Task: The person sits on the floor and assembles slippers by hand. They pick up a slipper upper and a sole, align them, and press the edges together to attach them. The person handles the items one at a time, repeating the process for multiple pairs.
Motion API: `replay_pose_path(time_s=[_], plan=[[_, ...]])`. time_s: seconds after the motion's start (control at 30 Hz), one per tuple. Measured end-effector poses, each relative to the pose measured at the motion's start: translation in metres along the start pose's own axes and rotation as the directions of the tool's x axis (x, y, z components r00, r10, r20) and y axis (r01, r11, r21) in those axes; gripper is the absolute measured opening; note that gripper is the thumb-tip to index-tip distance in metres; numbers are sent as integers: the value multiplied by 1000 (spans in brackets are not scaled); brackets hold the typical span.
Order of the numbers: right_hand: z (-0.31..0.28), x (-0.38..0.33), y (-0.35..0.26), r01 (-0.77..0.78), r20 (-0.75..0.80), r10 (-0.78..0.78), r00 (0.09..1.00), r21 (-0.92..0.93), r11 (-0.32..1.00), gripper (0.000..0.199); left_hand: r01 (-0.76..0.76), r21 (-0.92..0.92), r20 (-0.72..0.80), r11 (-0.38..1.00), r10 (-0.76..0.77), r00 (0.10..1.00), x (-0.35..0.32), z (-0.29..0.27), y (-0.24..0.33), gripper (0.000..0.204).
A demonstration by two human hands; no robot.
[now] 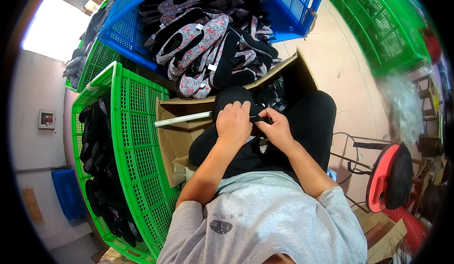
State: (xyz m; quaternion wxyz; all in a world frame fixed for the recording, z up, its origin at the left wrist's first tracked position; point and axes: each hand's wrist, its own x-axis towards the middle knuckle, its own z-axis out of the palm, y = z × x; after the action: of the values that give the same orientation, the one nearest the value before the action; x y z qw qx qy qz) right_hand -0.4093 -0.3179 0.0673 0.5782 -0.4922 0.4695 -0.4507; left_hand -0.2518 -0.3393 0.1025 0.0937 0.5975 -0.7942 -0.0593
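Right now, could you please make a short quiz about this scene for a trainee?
1. True or false: both hands touch the black shoe.
2. Which crate holds the flowered shoes? A) green crate B) blue crate C) cardboard box
3. Fill in: the white stick lies across the open ______.

Key:
1. True: left hand and right hand both grip it over the lap.
2. B, the blue crate.
3. Cardboard box.
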Motion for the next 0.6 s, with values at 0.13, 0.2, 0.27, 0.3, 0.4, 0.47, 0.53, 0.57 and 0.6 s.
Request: replay_pose_path(time_s=[0.13, 0.2, 0.27, 0.3, 0.4, 0.47, 0.53, 0.57, 0.6], plan=[[-1, -1, 5, -42, 7, 41, 999, 29, 999, 9, 26, -29, 7, 999, -25, 1000, 5, 7, 0, 52], [-1, -1, 2, -63, 21, 61, 998, 108, 992, 9, -2, -139, 22, 990, 5, 1000, 3, 0, -3, 51], [0, 1, 3, -51, -23, 53, 998, 82, 995, 10, -57, -257, -21, 965, 54, 998, 0, -10, -7, 50], [0, 1, 4, -45, -44, 48, 998, 69, 997, 11, -100, -315, -74, 944, 81, 994, -2, -17, -8, 50], [-3, 1, 7, -142, -60, 154, 986, 169, 975, 13, -161, -452, -203, 878, 75, 976, -13, -40, -9, 38], [-5, 1, 7, -169, -51, 180, 982, 178, 970, 15, -201, -467, -262, 861, 83, 962, -25, -50, -14, 31], [-4, 0, 10, -168, -43, 180, 983, 200, 965, 17, -179, -510, -252, 842, 53, 966, -38, -59, -8, 16], [-4, 1, 12, -154, -43, 167, 985, 215, 964, 17, -117, -553, -172, 825, 24, 985, -48, -62, -5, 14], [-5, 1, 14, -140, -44, 154, 987, 231, 963, 18, -51, -590, -90, 805, -2, 996, -56, -62, -2, 12]])
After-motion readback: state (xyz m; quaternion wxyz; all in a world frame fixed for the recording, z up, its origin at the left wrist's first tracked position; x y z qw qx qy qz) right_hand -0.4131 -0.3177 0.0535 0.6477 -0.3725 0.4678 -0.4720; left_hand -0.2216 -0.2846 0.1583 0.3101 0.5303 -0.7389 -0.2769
